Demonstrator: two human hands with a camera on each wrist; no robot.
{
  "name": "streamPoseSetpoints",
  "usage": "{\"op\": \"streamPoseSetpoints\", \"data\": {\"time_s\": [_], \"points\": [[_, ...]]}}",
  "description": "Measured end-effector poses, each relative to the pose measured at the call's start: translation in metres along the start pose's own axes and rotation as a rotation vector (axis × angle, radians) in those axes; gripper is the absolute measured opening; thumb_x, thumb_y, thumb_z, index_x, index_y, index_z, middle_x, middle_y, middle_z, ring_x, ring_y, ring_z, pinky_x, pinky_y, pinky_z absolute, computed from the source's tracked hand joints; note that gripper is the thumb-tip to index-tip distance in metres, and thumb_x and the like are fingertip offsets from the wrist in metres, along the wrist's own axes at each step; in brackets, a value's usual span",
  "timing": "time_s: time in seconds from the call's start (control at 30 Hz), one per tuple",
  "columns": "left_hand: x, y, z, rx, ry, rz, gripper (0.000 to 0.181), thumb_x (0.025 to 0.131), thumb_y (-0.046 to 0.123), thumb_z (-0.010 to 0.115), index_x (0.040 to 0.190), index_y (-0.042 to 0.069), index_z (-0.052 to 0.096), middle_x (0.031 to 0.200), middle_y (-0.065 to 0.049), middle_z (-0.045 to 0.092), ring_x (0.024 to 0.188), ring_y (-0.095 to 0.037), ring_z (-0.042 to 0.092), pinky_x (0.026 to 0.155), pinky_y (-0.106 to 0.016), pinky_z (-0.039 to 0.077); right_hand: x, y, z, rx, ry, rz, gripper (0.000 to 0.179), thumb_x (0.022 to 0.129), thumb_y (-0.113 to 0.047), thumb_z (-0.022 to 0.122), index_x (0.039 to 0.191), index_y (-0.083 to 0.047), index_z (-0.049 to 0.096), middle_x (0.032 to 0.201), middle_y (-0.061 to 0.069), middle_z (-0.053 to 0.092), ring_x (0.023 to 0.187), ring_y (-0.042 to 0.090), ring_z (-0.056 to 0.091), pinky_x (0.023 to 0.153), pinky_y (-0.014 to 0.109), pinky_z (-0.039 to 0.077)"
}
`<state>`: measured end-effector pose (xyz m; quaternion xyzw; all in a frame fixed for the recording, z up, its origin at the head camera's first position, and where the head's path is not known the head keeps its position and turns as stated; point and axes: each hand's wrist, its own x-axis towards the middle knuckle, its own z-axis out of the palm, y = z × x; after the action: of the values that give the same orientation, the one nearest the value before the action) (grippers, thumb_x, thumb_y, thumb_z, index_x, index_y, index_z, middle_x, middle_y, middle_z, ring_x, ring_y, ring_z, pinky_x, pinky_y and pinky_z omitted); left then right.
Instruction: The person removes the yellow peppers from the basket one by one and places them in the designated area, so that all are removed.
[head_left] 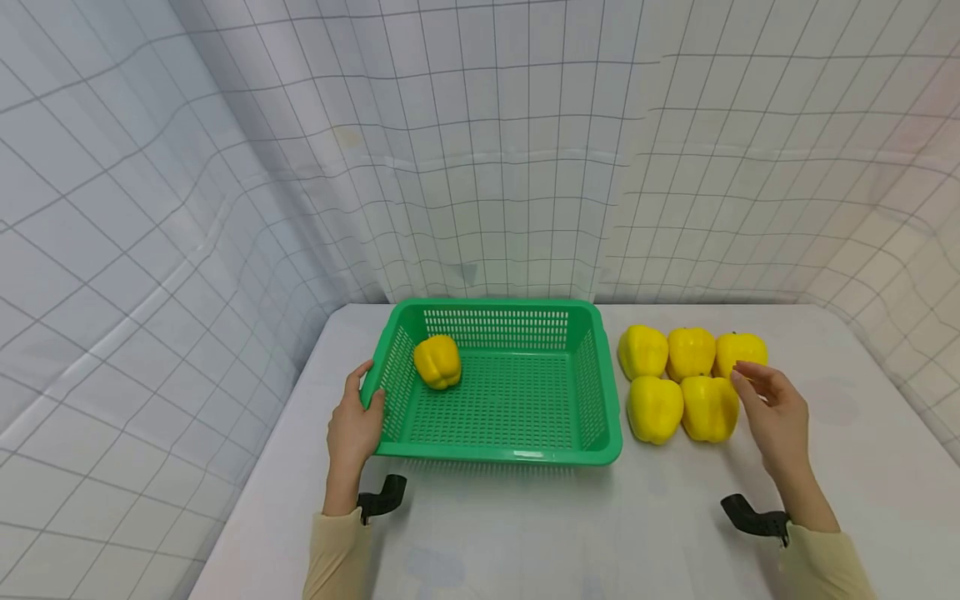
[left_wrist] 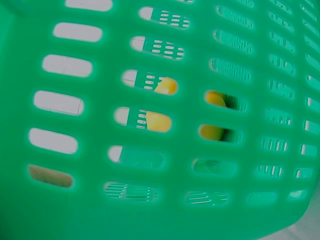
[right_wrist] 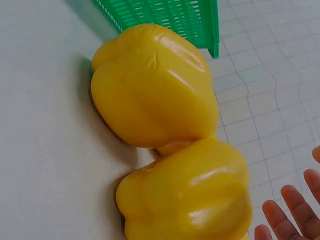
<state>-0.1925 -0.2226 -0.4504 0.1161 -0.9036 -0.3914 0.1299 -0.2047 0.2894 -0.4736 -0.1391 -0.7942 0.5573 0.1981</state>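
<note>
A green plastic basket (head_left: 495, 455) stands on the table, and one yellow bell pepper (head_left: 437, 362) lies inside it toward the left. My left hand (head_left: 356, 423) grips the basket's left rim, thumb on the inner side. In the left wrist view the slotted basket wall (left_wrist: 190, 145) fills the picture, with bits of yellow showing through. Right of the basket, several yellow bell peppers sit in two rows. Beside the front right pepper (head_left: 709, 408), my right hand (head_left: 778, 412) hovers with loosely bent fingers and holds nothing. In the right wrist view its fingertips (right_wrist: 275, 212) are apart from the nearest pepper (right_wrist: 190, 192).
The white table (head_left: 510, 533) reaches toward me in front of the basket. Grid-patterned white curtains (head_left: 502, 167) hang behind the table and on both sides. A black wrist mount (head_left: 382, 497) sits on each forearm.
</note>
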Motion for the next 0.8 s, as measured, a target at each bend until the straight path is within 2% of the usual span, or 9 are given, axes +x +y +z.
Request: {"op": "streamPoseSetpoints", "data": {"time_s": [0.1,0.27,0.47,0.57,0.63,0.8], "points": [[-0.001,0.001,-0.001,0.001,-0.003,0.004,0.048,0.098,0.019,0.049,0.145,0.015,0.037,0.079,-0.020,0.061,0.047,-0.022,0.047,0.040,-0.033,0.032,-0.002,-0.013,0.005,0.002,-0.005,-0.032,0.034,0.094,-0.031,0.060,0.118,-0.007,0.062,0.108,-0.008,0.059,0.093,0.005,0.052,0.075,0.010,0.041],[0.000,-0.001,0.000,0.006,-0.009,0.005,0.048,0.099,0.019,0.049,0.145,0.015,0.036,0.080,-0.020,0.061,0.048,-0.023,0.048,0.040,-0.033,0.033,-0.003,-0.035,0.015,0.024,-0.047,-0.176,0.029,0.095,-0.020,0.060,0.114,0.000,0.062,0.103,-0.009,0.059,0.090,0.008,0.056,0.075,0.010,0.043],[0.000,0.000,-0.001,0.008,-0.009,0.004,0.048,0.099,0.019,0.049,0.145,0.015,0.036,0.075,-0.018,0.059,0.048,-0.023,0.047,0.041,-0.033,0.033,0.001,-0.057,0.032,-0.008,-0.173,-0.320,0.029,0.095,-0.025,0.060,0.112,-0.001,0.063,0.108,0.003,0.063,0.092,0.006,0.055,0.077,0.014,0.042],[0.000,0.000,-0.001,0.007,-0.011,0.000,0.048,0.099,0.019,0.049,0.145,0.015,0.036,0.072,-0.017,0.057,0.048,-0.022,0.047,0.041,-0.033,0.033,0.007,-0.063,0.044,0.019,-0.240,-0.384,0.026,0.094,-0.025,0.062,0.109,-0.005,0.065,0.107,0.005,0.064,0.090,0.008,0.056,0.077,0.016,0.041],[0.000,0.000,0.000,0.007,-0.012,-0.004,0.048,0.099,0.020,0.049,0.145,0.015,0.036,0.073,-0.017,0.057,0.048,-0.022,0.047,0.041,-0.033,0.033,0.008,-0.071,0.051,0.021,-0.294,-0.408,0.025,0.094,-0.026,0.061,0.109,-0.007,0.065,0.106,0.006,0.064,0.087,0.012,0.057,0.070,0.019,0.045],[0.000,-0.002,0.000,0.014,-0.002,-0.002,0.048,0.098,0.019,0.050,0.145,0.015,0.037,0.076,-0.018,0.059,0.049,-0.023,0.047,0.041,-0.033,0.033,0.004,-0.100,0.072,-0.038,-0.377,-0.500,0.022,0.095,-0.022,0.060,0.108,-0.005,0.065,0.102,0.008,0.065,0.086,0.013,0.059,0.070,0.021,0.047]]}}
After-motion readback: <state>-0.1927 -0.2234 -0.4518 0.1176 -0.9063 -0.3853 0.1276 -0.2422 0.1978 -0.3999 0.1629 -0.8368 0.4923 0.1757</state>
